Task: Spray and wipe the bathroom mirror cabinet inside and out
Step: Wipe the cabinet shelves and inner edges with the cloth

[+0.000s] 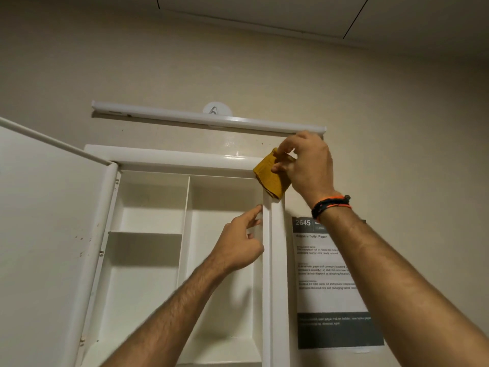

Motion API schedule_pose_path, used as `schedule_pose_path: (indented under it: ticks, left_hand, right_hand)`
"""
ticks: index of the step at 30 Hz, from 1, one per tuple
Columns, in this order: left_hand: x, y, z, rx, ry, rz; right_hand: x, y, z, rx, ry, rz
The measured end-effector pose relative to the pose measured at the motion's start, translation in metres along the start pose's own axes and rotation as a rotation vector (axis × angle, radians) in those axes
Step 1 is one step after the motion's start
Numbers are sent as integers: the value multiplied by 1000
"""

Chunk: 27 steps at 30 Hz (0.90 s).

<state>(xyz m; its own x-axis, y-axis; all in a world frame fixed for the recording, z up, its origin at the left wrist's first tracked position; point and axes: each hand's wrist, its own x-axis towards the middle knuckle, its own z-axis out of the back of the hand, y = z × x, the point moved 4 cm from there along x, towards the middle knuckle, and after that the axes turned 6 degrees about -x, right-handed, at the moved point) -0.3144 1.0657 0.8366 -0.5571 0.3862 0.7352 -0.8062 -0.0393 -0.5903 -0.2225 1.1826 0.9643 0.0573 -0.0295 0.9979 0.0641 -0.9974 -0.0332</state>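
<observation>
On the wall just right of the cabinet's right edge hangs a printed notice point(328, 282). Its dark header strip at the top reads "2645", with white lettering beside it that my right forearm cuts off. Below that, the heading reads "Replace Toilet Paper". The smaller paragraphs and the lines in the dark band at the bottom are too blurred for me to read.

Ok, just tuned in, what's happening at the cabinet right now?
A person is wiping the open cabinet. The right hand pinches a folded yellow cloth against the top right corner of the frame. The left hand rests its fingertips on the inner edge of the right side, lower down. The door is swung open to the left and the shelves inside hold nothing. No spray bottle is in view.
</observation>
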Motion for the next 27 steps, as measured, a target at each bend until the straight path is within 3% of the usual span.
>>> schedule_pose_path:
  ticks: [3, 10, 18, 27]
  left_hand:
    - [0, 2, -1, -13, -8, 3]
    - [4, 8, -2, -21, -16, -5]
    - [3, 10, -4, -38, -29, -24]
    - [-1, 9, -4, -70, -10, -34]
  right_hand:
    - [-16, 16, -6, -156, -22, 119]
    - [-34, 4, -27, -260, 72, 121]
    - [-36, 8, -42, 118, 106, -130]
    - [-43, 6, -62, 171, 228, 8]
